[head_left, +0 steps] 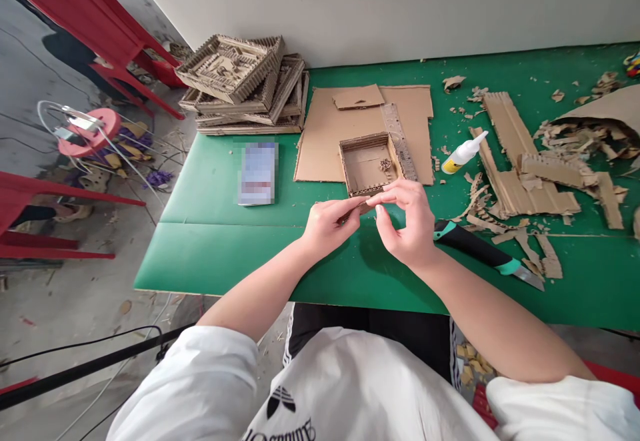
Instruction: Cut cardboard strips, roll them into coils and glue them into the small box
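Note:
A small square cardboard tray (369,168) with corrugated walls sits in front of my hands, a little curled paper scrap (385,164) inside it. At its near side, my left hand (333,224) is closed on a small cardboard strip (366,207), mostly covered by the fingers. My right hand (407,221) reaches in from the other side. Its fingertips touch the strip's end, while the thumb stands apart from the fingers. Under the tray lies a flat cardboard sheet (325,134), with a clear ruler (399,134) along the tray's right side.
A utility knife (480,251), blade out, lies right of my right hand. Beyond it are a glue bottle (464,153) and torn cardboard scraps (535,188). To the left are a phone (258,173) and stacked cardboard trays (245,88). A red chair (85,21) stands past the green table (215,254).

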{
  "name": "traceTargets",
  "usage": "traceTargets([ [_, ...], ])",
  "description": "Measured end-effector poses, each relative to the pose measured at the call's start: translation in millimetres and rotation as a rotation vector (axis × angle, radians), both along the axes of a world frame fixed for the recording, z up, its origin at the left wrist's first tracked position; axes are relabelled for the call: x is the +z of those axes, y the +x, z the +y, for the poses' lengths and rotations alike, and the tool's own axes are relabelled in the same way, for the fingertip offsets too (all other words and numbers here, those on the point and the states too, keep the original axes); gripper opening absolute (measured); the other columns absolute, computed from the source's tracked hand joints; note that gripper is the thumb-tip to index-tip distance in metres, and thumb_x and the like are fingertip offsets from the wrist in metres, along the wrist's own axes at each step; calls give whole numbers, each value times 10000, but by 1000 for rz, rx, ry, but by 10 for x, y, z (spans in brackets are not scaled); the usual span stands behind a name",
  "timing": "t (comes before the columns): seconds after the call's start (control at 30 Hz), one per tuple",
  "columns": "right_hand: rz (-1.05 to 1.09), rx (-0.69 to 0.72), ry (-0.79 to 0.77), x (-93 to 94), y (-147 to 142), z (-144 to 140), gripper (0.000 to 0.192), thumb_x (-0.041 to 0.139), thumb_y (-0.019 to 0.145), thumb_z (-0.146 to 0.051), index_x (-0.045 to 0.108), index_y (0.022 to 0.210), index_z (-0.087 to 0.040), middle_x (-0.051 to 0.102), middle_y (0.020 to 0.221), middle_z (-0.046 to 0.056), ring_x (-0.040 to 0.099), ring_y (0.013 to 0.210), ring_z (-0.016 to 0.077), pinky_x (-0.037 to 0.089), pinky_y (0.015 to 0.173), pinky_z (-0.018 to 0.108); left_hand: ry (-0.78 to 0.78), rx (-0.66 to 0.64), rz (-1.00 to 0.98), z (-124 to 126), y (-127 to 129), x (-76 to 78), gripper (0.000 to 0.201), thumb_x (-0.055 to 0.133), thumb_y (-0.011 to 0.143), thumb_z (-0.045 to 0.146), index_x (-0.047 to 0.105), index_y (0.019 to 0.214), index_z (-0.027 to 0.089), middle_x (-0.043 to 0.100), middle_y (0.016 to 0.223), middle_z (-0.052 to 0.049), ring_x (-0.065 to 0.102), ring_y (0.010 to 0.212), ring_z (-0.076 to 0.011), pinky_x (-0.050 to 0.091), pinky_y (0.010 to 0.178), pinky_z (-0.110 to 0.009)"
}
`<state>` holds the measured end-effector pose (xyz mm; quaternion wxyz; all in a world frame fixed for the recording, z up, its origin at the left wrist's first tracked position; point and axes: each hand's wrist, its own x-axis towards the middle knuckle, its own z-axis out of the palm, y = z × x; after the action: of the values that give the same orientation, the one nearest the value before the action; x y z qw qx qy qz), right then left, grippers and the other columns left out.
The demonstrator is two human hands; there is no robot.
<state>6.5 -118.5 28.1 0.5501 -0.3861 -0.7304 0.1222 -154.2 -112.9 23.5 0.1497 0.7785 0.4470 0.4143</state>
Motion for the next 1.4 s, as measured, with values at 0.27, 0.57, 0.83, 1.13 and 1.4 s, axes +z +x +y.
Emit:
traceTargets([
  [0.27,-20,0,-24,35,6,1,242,528,773,-104,521,973,-241,597,882,52,566,919,199,535,790,391,60,-4,11,4,7,1,253,492,813,125,717,923,153,710,643,-12,551,469,-58,450,516,-143],
  [0.57,-128,-31,76,48,15,11,319,561,733,-72,524,992,-254,655,827,22,531,947,218,496,832,410,26,-4,-25,3,2,16,261,486,818,126,714,938,161,728,700,-16,610,530,-76,479,559,-154],
  [0.83,-73,-55,40,5,30,27,286,534,767,-86,542,1005,-244,641,873,43,528,1000,217,509,844,396,93,13,-13,8,1,31,257,491,805,109,720,920,110,673,587,-11,540,460,-55,445,509,-133],
  [1.13,-146,-54,88,33,28,46,333,560,732,-45,519,996,-244,652,834,24,541,931,215,488,830,394,188,15,34,19,0,-4,250,492,798,103,715,905,144,645,549,20,507,432,-39,434,501,-122],
  [1.4,-197,-41,45,32,6,61,344,584,742,-51,487,1008,-246,647,782,8,529,893,211,485,804,393,198,16,72,18,-9,-18,242,501,803,101,719,904,123,630,530,21,485,426,-42,419,486,-127],
])
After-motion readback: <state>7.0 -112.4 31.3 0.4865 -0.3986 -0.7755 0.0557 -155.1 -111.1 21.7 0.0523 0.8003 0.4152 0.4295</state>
